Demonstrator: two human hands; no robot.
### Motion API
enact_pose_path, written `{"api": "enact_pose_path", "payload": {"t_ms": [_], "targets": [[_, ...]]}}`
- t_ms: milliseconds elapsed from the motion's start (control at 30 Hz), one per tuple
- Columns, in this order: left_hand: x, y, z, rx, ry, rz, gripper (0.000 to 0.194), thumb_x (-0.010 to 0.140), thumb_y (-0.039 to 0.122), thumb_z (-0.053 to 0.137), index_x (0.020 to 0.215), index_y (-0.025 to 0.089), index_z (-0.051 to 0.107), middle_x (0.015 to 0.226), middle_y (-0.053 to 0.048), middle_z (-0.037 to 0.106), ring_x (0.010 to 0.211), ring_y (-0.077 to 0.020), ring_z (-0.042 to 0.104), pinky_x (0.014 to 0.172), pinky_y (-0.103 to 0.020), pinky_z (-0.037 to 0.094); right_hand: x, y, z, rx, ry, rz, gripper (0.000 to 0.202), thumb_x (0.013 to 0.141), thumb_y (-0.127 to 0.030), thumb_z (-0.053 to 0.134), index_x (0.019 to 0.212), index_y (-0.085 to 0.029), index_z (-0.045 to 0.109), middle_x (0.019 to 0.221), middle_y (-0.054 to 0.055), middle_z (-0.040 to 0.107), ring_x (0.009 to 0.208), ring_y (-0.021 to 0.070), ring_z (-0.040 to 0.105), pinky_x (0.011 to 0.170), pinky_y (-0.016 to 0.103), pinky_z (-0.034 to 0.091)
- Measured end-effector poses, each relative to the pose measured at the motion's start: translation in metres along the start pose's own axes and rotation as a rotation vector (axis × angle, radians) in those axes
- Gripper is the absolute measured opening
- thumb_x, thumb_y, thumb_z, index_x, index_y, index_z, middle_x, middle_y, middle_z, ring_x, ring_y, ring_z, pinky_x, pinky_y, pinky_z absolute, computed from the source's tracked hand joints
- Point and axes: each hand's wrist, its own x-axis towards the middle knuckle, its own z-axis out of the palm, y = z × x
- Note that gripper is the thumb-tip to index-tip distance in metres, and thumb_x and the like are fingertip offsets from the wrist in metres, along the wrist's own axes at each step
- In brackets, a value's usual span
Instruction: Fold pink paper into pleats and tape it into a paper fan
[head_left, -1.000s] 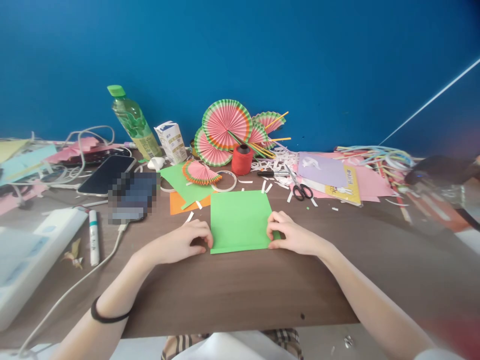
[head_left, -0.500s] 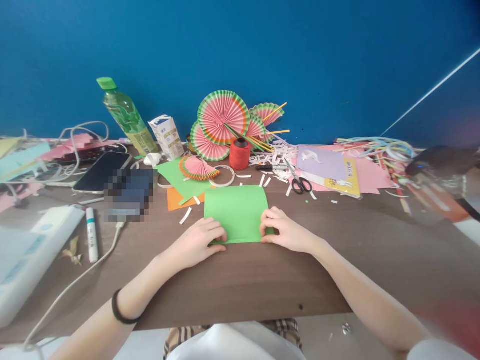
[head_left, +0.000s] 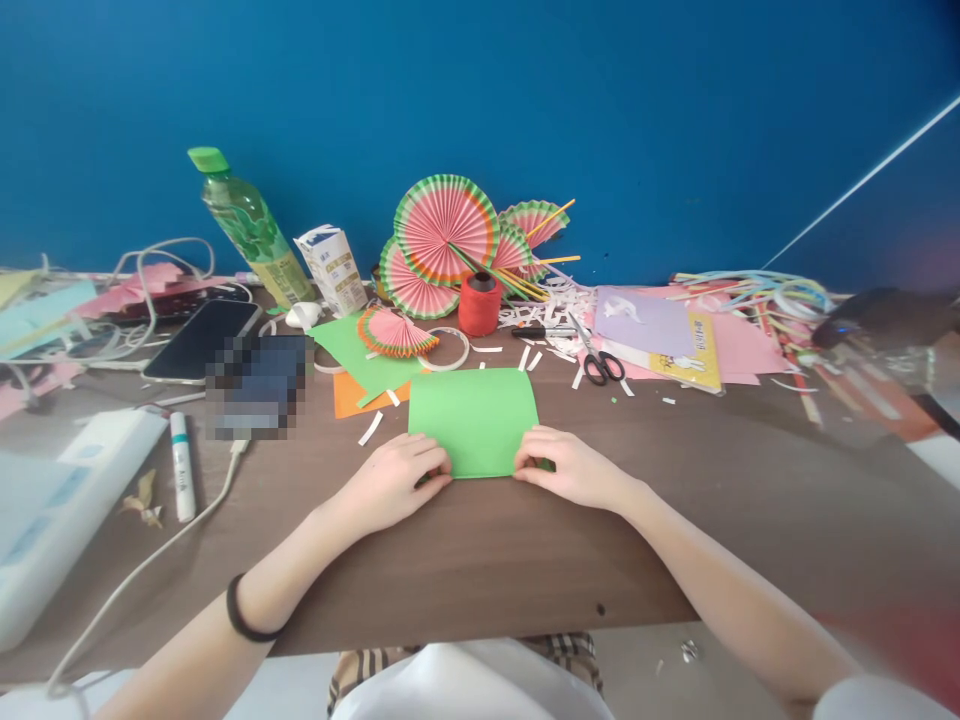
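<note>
A sheet of green paper [head_left: 476,420] lies in front of me on the brown table, bent over so that its far side is a rounded curve. My left hand [head_left: 405,478] pinches its near left corner between thumb and fingers. At the near right corner, my right hand [head_left: 562,465] grips the paper the same way, fingers curled. The near edges of the paper lie almost together between the two hands. Beyond it sit an orange-edged pink folded fan [head_left: 395,333], a roll of tape [head_left: 444,350] and a red thread spool [head_left: 480,305].
Round pleated fans [head_left: 446,230] lean by the blue wall. Black scissors [head_left: 600,362], white paper scraps and a yellow booklet [head_left: 686,365] lie back right. To the left are a green bottle [head_left: 255,235], phone [head_left: 202,342], marker [head_left: 181,468] and white cable [head_left: 161,555].
The near edge of the green paper has moved slightly away from me, and its edges now lie closer together. My right hand has shifted a little left, still on the corner.
</note>
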Motion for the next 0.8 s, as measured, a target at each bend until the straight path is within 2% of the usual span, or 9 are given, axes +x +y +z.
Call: {"api": "enact_pose_path", "payload": {"t_ms": [167,400,800], "targets": [[0.0025,0.0011,-0.0005,-0.125,-0.007,-0.159,0.014,0.083,0.023,0.047,0.073,0.019,0.055,0.072,-0.001,0.056,0.072,-0.0153,0.052,0.068,-0.026,0.04,0.0018,-0.0015,-0.0005,0.015,0.012,0.152,0.014,0.083,-0.024,0.054,0.07,-0.019,0.054,0.07,0.0,0.053,0.069,0.0127,0.048,0.065,0.025,0.038],[0.0032,-0.0013,-0.0007,-0.204,-0.002,-0.274,0.01,0.081,0.025,0.049,0.075,0.019,0.055,0.072,-0.001,0.054,0.072,-0.0158,0.051,0.067,-0.026,0.041,0.0044,-0.0025,0.0018,0.04,0.029,0.284,0.016,0.079,-0.029,0.059,0.069,-0.02,0.052,0.065,-0.003,0.048,0.063,0.0109,0.045,0.059,0.023,0.034],[0.0043,0.001,-0.0003,-0.183,0.004,-0.257,0.008,0.079,0.018,0.047,0.072,0.019,0.049,0.07,0.0,0.05,0.075,-0.0162,0.049,0.067,-0.027,0.04,0.0052,-0.0023,0.0036,0.052,0.027,0.284,0.017,0.08,-0.029,0.058,0.068,-0.02,0.05,0.065,-0.003,0.047,0.066,0.0117,0.045,0.061,0.023,0.034]]}}
